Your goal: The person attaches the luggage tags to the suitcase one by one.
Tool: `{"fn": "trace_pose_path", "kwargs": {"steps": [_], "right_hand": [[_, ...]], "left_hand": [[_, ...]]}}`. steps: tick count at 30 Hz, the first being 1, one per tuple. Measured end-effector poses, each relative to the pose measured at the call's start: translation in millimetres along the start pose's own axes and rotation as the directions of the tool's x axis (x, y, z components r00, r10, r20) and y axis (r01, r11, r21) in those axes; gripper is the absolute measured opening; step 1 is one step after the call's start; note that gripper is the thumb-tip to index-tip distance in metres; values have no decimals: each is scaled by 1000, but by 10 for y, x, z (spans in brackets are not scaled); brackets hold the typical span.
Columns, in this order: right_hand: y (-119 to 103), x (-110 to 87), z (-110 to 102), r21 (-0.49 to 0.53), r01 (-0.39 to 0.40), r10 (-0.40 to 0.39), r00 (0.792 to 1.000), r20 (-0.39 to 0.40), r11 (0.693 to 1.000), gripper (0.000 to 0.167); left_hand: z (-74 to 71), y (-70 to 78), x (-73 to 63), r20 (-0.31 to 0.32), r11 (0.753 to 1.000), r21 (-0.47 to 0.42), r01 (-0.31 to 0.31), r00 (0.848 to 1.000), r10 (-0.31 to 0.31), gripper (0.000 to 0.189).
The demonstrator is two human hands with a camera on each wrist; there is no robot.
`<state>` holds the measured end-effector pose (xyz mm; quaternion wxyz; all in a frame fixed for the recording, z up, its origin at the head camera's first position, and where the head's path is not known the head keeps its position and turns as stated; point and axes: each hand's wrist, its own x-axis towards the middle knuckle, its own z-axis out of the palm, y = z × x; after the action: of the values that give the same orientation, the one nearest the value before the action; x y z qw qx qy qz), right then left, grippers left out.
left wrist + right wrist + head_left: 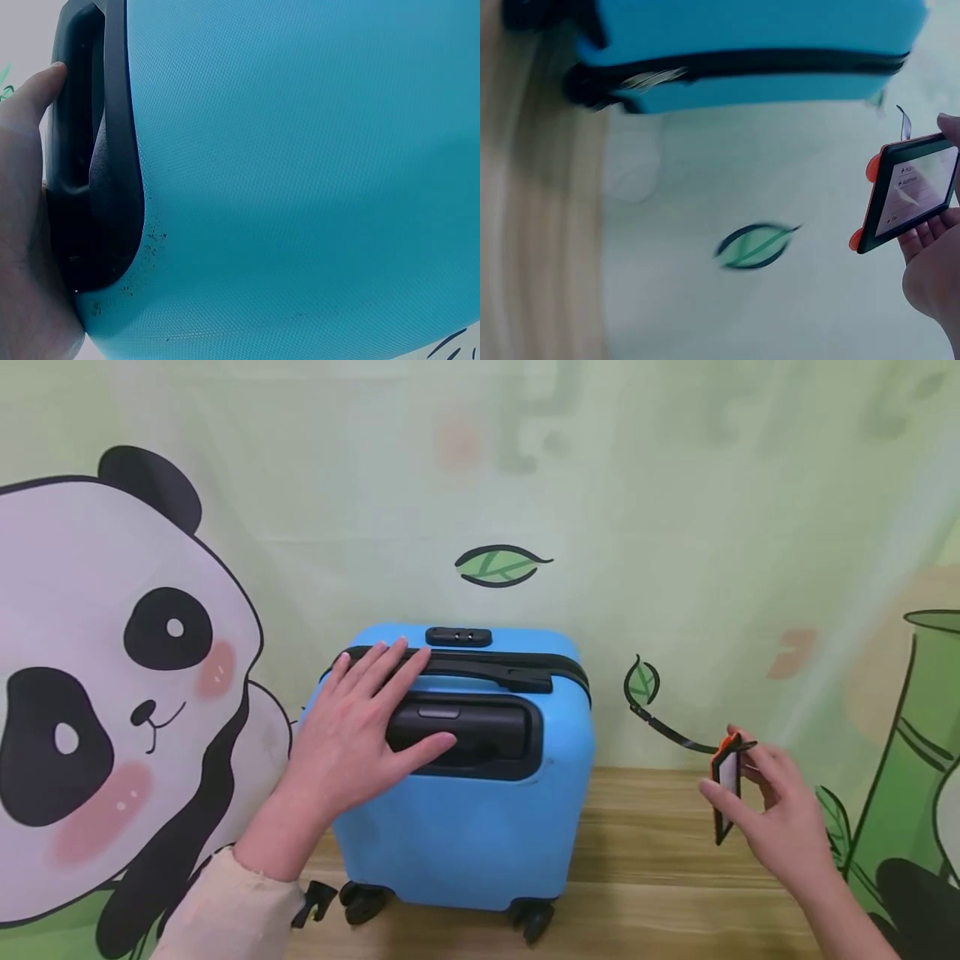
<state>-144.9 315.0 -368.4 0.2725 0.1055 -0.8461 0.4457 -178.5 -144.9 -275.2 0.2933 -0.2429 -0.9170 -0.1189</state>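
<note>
The spread left hand is resting on the blue suitcase; the right hand is pinching a tag beside it.

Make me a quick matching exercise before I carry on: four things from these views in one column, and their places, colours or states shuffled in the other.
Column one:
1. Suitcase
2. Orange-edged tag
3. Left hand
4. Wheels

Column two:
A. Held in the right hand
B. Black, under the blue shell
C. Blue, standing upright
D. Laid over the upper part, fingers spread

Pairs: 1-C, 2-A, 3-D, 4-B.
</note>
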Motion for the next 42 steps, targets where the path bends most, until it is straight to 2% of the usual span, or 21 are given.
{"fn": "trace_pose_path", "kwargs": {"steps": [4, 10, 16, 21, 24, 35, 38, 42], "right_hand": [[-270, 174, -36, 131, 49, -48, 999, -15, 990, 57], [-665, 417, -20, 322, 110, -113, 994, -10, 940, 61], [-1024, 569, 128, 289, 156, -175, 984, 41, 945, 67], [-1239, 655, 289, 340, 208, -240, 969, 53, 917, 68], [-1326, 693, 372, 359, 232, -268, 962, 52, 904, 67], [-1431, 721, 545, 365, 226, -275, 957, 89, 903, 64], [-1453, 710, 588, 385, 230, -285, 954, 89, 893, 65], [-1477, 696, 650, 415, 238, -298, 951, 85, 878, 67]], "left_hand": [[12, -8, 0, 4, 1000, -1, 4, 1000, -4, 95], [8, -4, 5, 16, 1000, -1, 8, 1000, -8, 95], [-20, -4, 12, 3, 1000, -9, 0, 1000, 0, 94], [-34, -6, 22, 7, 1000, -16, 0, 1000, 0, 94], [-39, -6, 27, 19, 1000, -19, 4, 1000, -3, 94], [-57, 17, 49, 56, 999, -23, 22, 998, -21, 94], [-70, 79, 48, 23, 998, -56, 18, 1000, -17, 90], [-90, 249, 72, -67, 986, -167, 1, 998, -12, 81]]}}
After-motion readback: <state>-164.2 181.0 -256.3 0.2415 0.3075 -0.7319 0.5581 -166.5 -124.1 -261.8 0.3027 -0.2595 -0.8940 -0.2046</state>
